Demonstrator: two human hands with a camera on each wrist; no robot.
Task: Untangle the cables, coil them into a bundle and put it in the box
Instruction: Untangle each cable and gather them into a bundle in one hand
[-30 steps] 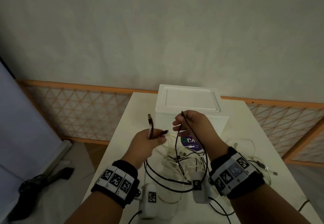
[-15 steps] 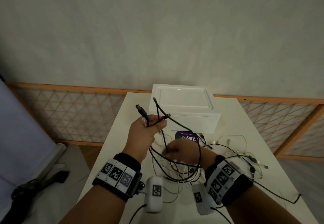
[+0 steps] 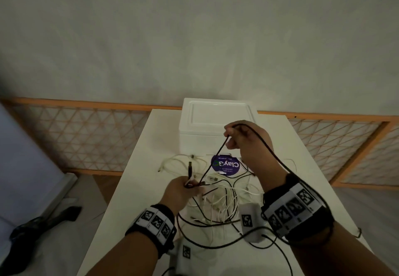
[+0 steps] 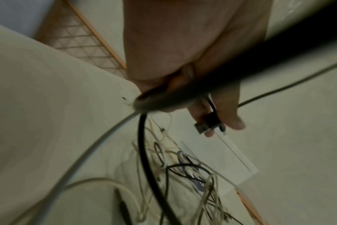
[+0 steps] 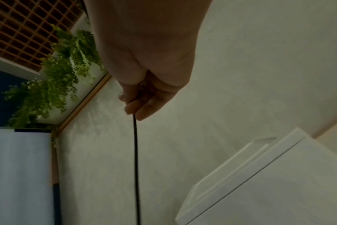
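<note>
A tangle of white and black cables (image 3: 218,198) lies on the white table (image 3: 142,150). My left hand (image 3: 182,189) grips a black cable (image 3: 212,163) near its USB plug (image 4: 206,125), low over the tangle. My right hand (image 3: 244,137) is raised in front of the closed white box (image 3: 216,120) and pinches the same black cable (image 5: 135,152), pulled taut between both hands. The cable's slack loops over my right wrist and down to the table.
A purple round sticker (image 3: 225,165) lies on the table before the box. An orange lattice fence (image 3: 75,137) runs behind the table. A dark object (image 3: 43,221) lies on the floor at the left. Green plants (image 5: 58,73) hang at the wall.
My right hand rose from the tangle to the front of the box, drawing the black cable taut. My left hand dropped lower toward the tangle, still holding the plug end.
</note>
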